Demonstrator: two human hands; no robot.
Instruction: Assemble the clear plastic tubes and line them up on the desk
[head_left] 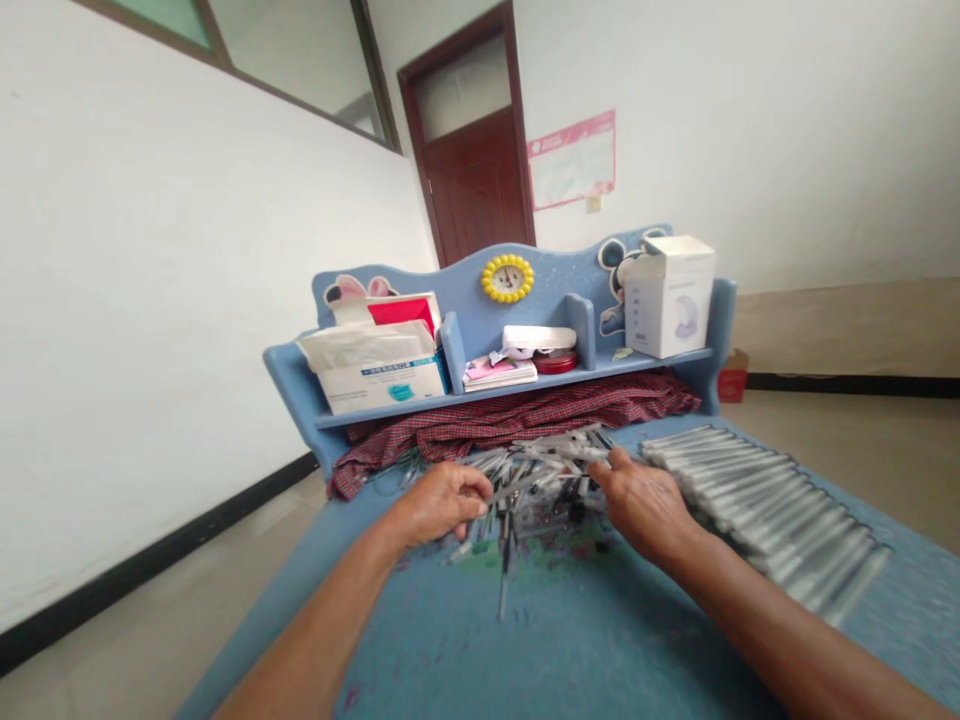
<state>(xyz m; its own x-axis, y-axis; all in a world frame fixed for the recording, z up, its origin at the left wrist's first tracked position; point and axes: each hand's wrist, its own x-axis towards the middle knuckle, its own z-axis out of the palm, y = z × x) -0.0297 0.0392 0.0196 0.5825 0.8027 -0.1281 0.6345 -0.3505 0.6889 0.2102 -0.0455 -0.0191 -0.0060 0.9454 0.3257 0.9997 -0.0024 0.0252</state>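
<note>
My left hand [442, 503] is closed, thumb and fingers pinching one end of a pale, see-through pen barrel [523, 485] that points to the right. My right hand [646, 503] is closed above the right side of the pile. A thin strip shows by its fingertips, but I cannot make out what they hold. Between and beneath both hands lies a loose pile of pen parts [506, 540], clear tubes and dark pieces jumbled together. To the right of my right hand, many clear pens with dark ends [780, 510] lie side by side in a slanting row, partly blurred.
A blue desk [465, 650] carries a raised shelf [450, 345] at the back. On it stand a mask box [375, 385], a stack of papers [500, 375], a red round tin [556, 362] and a white carton [670, 298]. Red checked cloth [525, 415] lies beneath the shelf.
</note>
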